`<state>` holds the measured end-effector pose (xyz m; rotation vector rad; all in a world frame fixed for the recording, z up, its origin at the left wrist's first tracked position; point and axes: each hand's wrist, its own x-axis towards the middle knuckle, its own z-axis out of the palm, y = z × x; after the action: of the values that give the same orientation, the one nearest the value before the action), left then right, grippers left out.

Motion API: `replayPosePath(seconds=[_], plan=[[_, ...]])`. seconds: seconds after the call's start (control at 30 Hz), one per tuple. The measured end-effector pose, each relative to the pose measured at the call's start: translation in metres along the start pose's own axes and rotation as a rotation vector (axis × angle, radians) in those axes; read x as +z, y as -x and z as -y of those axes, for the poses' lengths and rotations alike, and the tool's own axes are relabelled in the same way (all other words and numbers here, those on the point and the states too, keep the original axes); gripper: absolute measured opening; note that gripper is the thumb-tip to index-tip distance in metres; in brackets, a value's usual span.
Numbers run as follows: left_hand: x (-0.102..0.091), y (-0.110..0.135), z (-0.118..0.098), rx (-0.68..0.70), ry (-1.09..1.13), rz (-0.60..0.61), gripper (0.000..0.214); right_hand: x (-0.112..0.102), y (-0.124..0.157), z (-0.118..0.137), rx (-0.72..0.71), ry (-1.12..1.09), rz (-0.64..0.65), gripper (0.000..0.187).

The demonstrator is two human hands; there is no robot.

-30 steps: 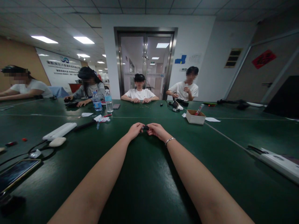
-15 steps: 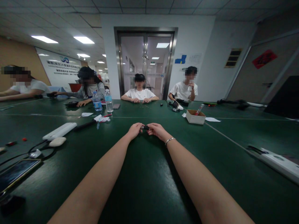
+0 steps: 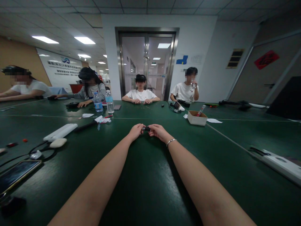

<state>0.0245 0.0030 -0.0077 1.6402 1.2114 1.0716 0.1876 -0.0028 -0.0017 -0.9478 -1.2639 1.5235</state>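
item: one small dark object [image 3: 147, 129], held above or on the green table [image 3: 150, 182] (which of the two could not be told), midway between the wearer's hands and spanning the gap between them.

left hand [image 3: 135, 132]: narrowed, fingertips pinched on the object's left end.

right hand [image 3: 159, 131]: likewise narrowed, fingers closed on the right end; a silver bracelet [image 3: 171, 142] circled the wrist.

to the left: a long white block [image 3: 60, 132], with a rounded pale piece [image 3: 58, 143] just beside it; nearer, a phone [image 3: 20, 172] lay screen up.

beyond: two water bottles, one [image 3: 97, 103] with a blue label, the other [image 3: 109, 103] taller, stood side by side, near some crumpled paper [image 3: 102, 120].

to the right: a small open box [image 3: 197, 119] held a slim clear-and-red article [image 3: 201, 110]; a white strip [image 3: 282, 164] lay toward the table's right side.

far side: four people sat along the table, one [image 3: 140, 94] directly opposite, forearms on the tabletop.
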Motion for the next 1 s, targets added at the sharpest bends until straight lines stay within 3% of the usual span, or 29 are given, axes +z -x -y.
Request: replayPosePath(seconds=[0.33,1.0], plan=[[-0.0002,-0.0029,0.0034,0.044,-0.024,-0.023,0.030,0.0009,0.0025,0.0012,-0.006,-0.001,-0.004,0.006],[-0.0013,0.0009,-0.0012,-0.020,0.012,-0.024,0.025,0.0013,0.0028,0.0015,-0.010,-0.015,-0.005,0.005]])
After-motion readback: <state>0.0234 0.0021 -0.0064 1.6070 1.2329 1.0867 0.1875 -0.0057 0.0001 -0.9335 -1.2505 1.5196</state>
